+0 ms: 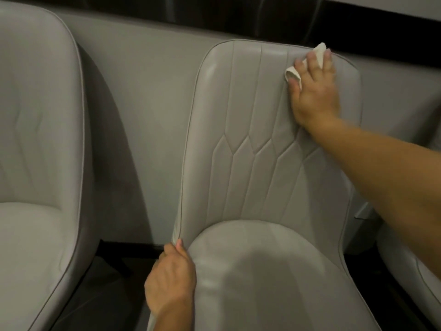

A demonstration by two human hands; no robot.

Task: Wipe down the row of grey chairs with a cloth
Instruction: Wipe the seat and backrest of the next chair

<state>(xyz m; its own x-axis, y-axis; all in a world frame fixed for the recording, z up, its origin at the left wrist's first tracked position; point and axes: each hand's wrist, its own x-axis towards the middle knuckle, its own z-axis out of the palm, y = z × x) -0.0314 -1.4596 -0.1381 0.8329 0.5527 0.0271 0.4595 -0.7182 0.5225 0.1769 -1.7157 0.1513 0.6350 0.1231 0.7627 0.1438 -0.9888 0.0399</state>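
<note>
while the left hand [170, 275] grips the chair [250, 144] edge, likely to steady it, the right hand [315, 96] presses the cloth [294, 74] flat-fingered to its backrest top.

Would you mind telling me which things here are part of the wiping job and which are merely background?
Part of the job:
white cloth, pressed by the right hand
middle grey chair, its edge gripped by the left hand
left grey chair

Background:
grey wall panel
dark floor
</note>
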